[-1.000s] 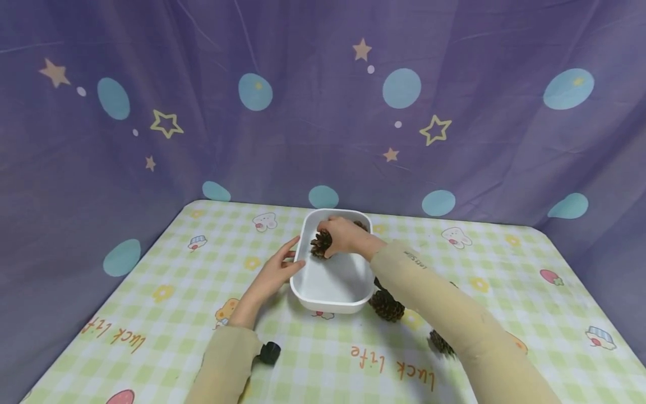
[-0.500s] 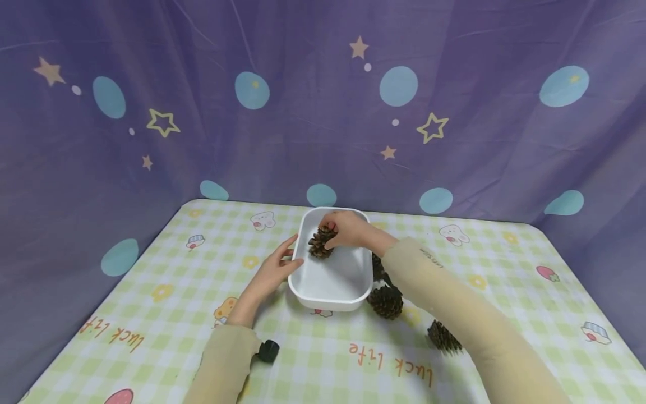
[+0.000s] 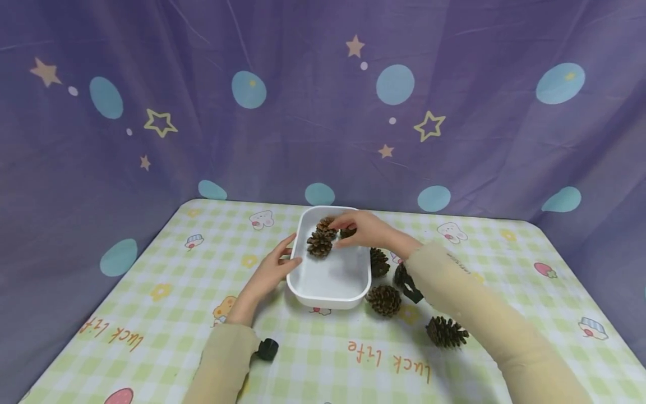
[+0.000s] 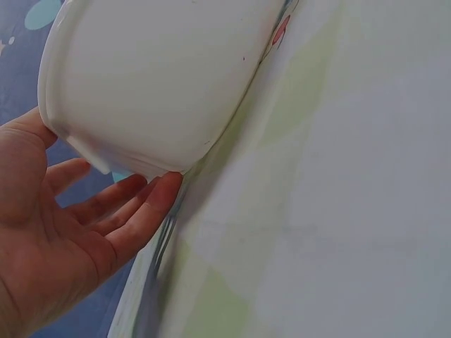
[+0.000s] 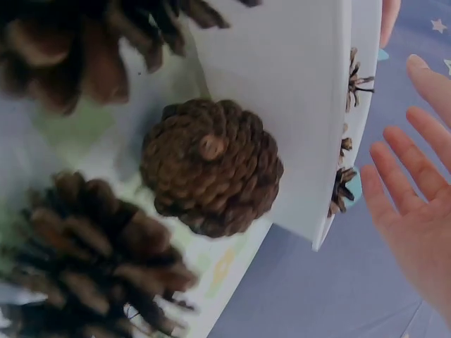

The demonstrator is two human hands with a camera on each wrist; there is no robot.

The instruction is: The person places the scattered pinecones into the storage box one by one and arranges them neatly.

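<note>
A white rectangular plastic bin [image 3: 330, 304] stands on the table with three pine cones [image 3: 319, 245] visible inside, toward its far end. My left hand [image 3: 270, 272] touches the bin's left side, its thumb at the rim and its fairly straight fingers spread against the outer wall, as the left wrist view [image 4: 70, 239] shows. My right hand [image 3: 365, 229] hovers over the bin's far right part, beside the cones, with nothing held. In the right wrist view its fingers [image 5: 398, 169] are extended and apart. It partly hides a cone behind it.
More pine cones lie right of the bin: one against its wall [image 3: 378, 262], one near its front corner [image 3: 384, 301], one farther right [image 3: 446, 332], and one partly hidden by the right wrist's black camera [image 3: 411, 289]. A checked cloth [image 3: 176, 336] covers the table; a purple curtain [image 3: 303, 151] hangs behind.
My right hand has let go of a pine cone, which now lies in the bin beside another, and has drawn back to the right. My left hand stays at the bin's side.
</note>
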